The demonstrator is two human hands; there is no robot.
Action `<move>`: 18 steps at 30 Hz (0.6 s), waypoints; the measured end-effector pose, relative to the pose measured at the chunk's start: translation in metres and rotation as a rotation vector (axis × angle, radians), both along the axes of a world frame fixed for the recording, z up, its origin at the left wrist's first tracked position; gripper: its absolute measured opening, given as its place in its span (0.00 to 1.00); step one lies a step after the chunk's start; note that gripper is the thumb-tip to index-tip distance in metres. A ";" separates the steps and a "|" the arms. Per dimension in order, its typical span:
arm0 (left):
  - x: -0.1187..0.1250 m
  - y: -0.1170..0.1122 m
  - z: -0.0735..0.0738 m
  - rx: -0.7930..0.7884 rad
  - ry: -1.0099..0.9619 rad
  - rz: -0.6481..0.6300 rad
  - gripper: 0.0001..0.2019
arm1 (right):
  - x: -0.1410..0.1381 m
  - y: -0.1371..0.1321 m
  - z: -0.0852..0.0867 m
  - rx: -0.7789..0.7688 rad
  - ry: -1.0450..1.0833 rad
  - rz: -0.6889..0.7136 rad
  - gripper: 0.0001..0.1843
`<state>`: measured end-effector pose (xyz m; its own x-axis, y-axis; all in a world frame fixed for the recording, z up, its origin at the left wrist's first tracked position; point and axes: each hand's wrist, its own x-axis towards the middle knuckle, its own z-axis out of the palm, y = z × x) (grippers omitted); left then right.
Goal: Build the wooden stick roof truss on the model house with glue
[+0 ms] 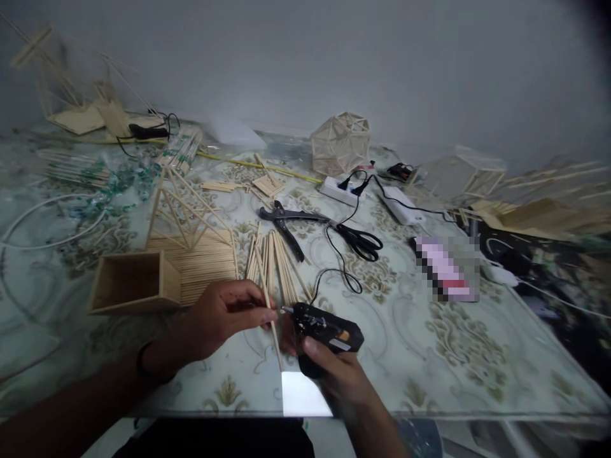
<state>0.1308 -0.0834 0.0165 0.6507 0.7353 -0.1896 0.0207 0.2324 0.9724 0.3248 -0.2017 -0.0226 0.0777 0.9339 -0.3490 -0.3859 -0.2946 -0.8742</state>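
Right forearm [375, 416] foremost: my right grip [337, 369] encloses the glue gun [329, 327], my left grip [224, 318] pinches a stick [275, 341]; fingertips [270, 315] beside the nozzle [287, 310], a slip could burn me.

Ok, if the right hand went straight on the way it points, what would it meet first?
With the glue gun leading, the right hand would probably first meet the wooden stick pinched in the left hand, though depth is unclear.
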 end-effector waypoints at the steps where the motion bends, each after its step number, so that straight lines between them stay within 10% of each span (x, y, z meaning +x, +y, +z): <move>1: 0.000 0.000 0.001 -0.004 0.004 0.012 0.08 | -0.003 0.000 -0.001 0.004 -0.011 -0.016 0.26; 18: -0.003 -0.001 0.001 0.014 0.008 0.044 0.06 | -0.007 0.000 -0.012 -0.016 -0.111 -0.016 0.28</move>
